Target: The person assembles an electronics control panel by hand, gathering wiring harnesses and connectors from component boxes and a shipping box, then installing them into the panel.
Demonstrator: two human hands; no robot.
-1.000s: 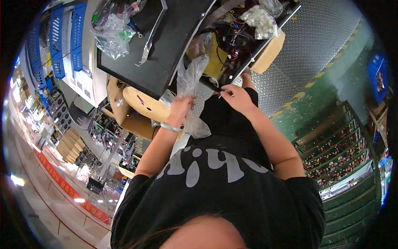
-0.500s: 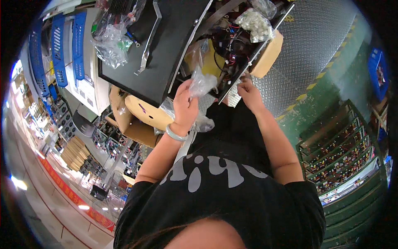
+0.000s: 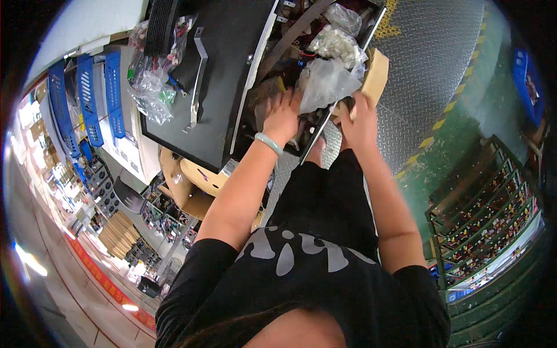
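My left hand (image 3: 282,120), with a pale bangle at the wrist, reaches over the near end of an open drawer (image 3: 315,139). Its fingers are spread, and their tips reach among the contents beside a clear plastic bag (image 3: 326,85). That crumpled bag lies on top of the drawer's contents. My right hand (image 3: 362,124) is at the drawer's outer front side. Thumb and fingers close round the near end of a tan block-shaped piece (image 3: 377,74) there. Another clear bag of whitish small parts (image 3: 341,46) lies farther back in the drawer.
Left of the drawer, a black bench top (image 3: 223,87) carries a bent metal bar (image 3: 199,75) and bagged parts (image 3: 154,95). A cardboard box (image 3: 194,200) stands below. Racks of parts (image 3: 487,214) stand on the right, beyond yellow-black floor tape (image 3: 452,110).
My left hand has let go of the clear bag, which now lies in the drawer, and has moved forward over it. My right hand has shifted slightly right onto the tan piece.
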